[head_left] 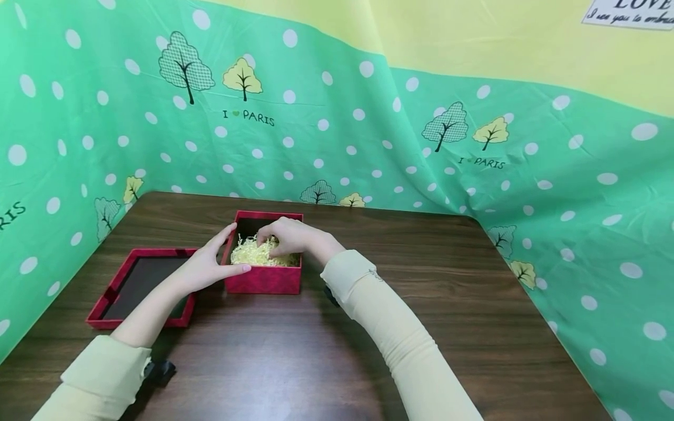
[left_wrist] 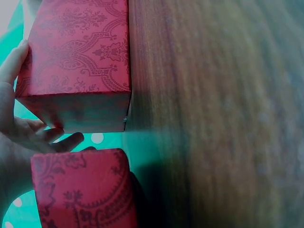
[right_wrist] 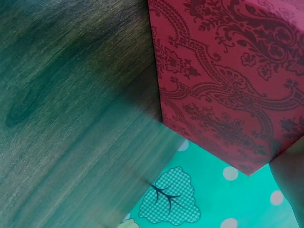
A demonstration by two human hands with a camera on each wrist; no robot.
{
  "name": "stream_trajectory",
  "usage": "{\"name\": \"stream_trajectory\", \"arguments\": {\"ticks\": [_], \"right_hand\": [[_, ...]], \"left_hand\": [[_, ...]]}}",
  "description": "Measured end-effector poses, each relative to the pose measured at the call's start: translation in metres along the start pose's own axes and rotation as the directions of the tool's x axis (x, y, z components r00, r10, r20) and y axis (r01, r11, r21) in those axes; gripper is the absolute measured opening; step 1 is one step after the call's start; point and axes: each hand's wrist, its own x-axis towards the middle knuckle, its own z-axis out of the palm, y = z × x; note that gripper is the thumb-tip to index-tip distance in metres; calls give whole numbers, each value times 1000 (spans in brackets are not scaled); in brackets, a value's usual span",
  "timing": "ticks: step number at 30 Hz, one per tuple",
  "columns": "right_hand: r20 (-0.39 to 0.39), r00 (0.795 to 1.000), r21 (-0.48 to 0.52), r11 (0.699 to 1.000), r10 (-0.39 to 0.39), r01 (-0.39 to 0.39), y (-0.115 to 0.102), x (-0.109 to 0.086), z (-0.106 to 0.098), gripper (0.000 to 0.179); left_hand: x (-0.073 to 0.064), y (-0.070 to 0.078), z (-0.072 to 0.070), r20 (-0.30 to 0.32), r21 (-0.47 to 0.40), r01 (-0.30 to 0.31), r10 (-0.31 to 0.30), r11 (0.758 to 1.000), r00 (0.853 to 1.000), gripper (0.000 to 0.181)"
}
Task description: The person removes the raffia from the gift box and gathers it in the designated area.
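Observation:
A red patterned box point(head_left: 263, 280) stands uncovered on the table, its dark inside partly filled with pale yellow shredded paper point(head_left: 247, 252). My left hand point(head_left: 202, 270) rests at the box's left side, fingers fairly straight along that wall and thumb at the front rim. The left wrist view shows those fingers beside the box wall point(left_wrist: 76, 52). Over the right rim reaches my right hand point(head_left: 295, 234), its bent fingers and thumb in the shredded paper, with strands between them. Only the box's patterned outer wall point(right_wrist: 228, 80) fills much of the right wrist view; the fingertips are hidden there.
Left of the box lies its red lid point(head_left: 142, 286), inside up with a black lining, partly under my left forearm. The dark wooden table point(head_left: 421, 280) is backed by a green polka-dot cloth point(head_left: 326, 146) hanging along its far and side edges.

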Motion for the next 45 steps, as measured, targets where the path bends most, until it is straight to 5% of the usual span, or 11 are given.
{"name": "stream_trajectory", "arguments": {"ticks": [14,45], "right_hand": [[-73,997,101,994,-26,34,1,-9,-12,23],[-165,983,79,993,-75,89,-15,-27,-56,23]], "left_hand": [[1,-1,1,-1,4,4,-4,1000,1000,105],[4,-3,0,-10,1,-1,1,1000,1000,107]]}}
